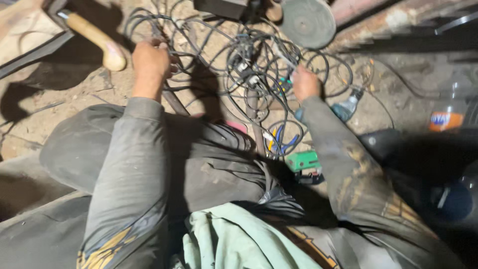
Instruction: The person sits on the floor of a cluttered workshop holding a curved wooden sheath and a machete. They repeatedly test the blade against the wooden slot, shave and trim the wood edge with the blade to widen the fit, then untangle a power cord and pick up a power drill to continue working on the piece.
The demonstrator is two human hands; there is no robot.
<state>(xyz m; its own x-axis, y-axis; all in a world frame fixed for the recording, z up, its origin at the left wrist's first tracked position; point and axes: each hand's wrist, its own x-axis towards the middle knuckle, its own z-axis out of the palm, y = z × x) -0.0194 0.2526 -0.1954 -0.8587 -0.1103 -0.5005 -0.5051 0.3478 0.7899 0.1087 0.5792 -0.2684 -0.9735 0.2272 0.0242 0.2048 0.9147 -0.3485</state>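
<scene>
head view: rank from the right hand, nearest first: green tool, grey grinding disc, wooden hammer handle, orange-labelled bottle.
From the right hand:
1. Grey grinding disc, straight above it.
2. Green tool, below it by the forearm; near enough to the disc's distance that these two could swap.
3. Orange-labelled bottle, far right.
4. Wooden hammer handle, far left, beyond the left hand.

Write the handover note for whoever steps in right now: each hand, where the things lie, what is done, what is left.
Left hand: closed on strands at the left edge of the black cable tangle on the dirt floor.
Right hand: gripping cables at the tangle's right side.
Nearby: wooden-handled hammer left of the left hand, grinding disc above, green tool by the right forearm.
Done: both hands have hold of strands.
Left: the cables remain knotted.
</scene>
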